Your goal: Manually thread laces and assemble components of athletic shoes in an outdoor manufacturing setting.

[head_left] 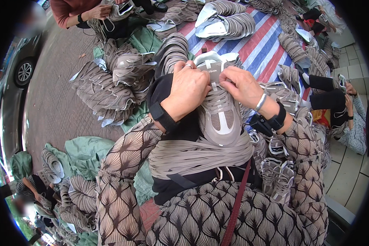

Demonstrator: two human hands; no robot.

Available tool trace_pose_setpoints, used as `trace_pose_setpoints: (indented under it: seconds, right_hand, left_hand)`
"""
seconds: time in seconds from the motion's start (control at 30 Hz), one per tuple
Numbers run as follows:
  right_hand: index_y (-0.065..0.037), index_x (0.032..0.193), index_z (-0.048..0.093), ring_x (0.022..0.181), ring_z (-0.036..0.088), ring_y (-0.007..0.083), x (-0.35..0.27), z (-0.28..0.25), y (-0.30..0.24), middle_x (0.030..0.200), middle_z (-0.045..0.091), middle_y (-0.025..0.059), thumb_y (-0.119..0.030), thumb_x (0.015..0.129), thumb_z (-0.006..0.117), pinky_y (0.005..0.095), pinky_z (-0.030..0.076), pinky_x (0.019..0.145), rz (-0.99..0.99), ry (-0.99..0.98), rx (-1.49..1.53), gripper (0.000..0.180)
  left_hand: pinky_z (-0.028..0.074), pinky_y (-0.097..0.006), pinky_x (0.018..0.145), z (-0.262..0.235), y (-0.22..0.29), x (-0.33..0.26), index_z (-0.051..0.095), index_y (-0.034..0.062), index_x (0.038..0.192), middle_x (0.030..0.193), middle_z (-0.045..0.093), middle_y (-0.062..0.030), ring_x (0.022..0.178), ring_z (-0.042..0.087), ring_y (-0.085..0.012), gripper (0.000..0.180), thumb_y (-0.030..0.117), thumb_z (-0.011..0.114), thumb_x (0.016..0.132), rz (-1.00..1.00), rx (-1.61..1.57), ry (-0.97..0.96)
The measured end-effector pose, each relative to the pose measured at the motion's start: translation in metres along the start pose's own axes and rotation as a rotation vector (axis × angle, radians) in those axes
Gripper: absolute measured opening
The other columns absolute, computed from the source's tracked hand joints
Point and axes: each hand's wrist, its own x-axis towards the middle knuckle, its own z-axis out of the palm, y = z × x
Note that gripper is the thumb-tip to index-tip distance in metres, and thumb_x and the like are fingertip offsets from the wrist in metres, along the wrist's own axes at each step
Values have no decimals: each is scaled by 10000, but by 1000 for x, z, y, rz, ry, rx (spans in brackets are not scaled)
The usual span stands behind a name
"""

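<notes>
A grey-beige shoe upper [222,110] with a white toe strip rests on my lap, toe toward me. Pale laces cross its front below the tongue. My left hand [186,87] is closed with curled fingers on the left eyelet edge. On the opposite edge, near the top of the lacing, my right hand [245,87] pinches with thumb and forefinger. Any lace end between the fingertips is hidden. Under the toe, a thick bundle of flat beige shoelaces [201,158] lies across my lap.
Stacked uppers [104,90] lie at my left, and more [225,26] sit on a striped tarp [260,39] ahead. Laced uppers [276,174] are by my right side. Other people [344,110] work nearby with shoes. A parked car [18,82] stands far left.
</notes>
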Motion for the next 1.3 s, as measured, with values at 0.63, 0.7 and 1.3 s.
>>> trace_pose_setpoints:
  seconds: [0.63, 0.7, 1.3]
  right_hand:
    - [-43, 951, 629, 738, 462, 54, -76, 34, 17, 950, 485, -5, -39, 790, 683, 200, 416, 642, 386, 462, 388, 169]
    - [-43, 955, 630, 713, 463, 54, -75, 40, 17, 955, 486, -3, -30, 791, 681, 195, 416, 635, 409, 476, 475, 172]
    - [-8, 958, 566, 674, 631, 235, -84, -12, 4, 720, 603, 107, -68, 874, 585, 319, 489, 624, 350, 161, 224, 105]
  left_hand:
    - [329, -413, 911, -79, -43, -83, 595, 92, 865, 1007, 585, -46, 1025, 529, -257, 123, 103, 634, 749, -204, 122, 91]
    - [314, -429, 943, -72, -23, -67, 609, 88, 884, 1053, 583, -72, 1048, 521, -265, 144, 169, 659, 776, -184, 0, 170]
    - [468, -353, 687, -125, -143, -251, 604, 12, 947, 795, 592, -109, 749, 585, -243, 140, 105, 625, 844, -712, 253, 319]
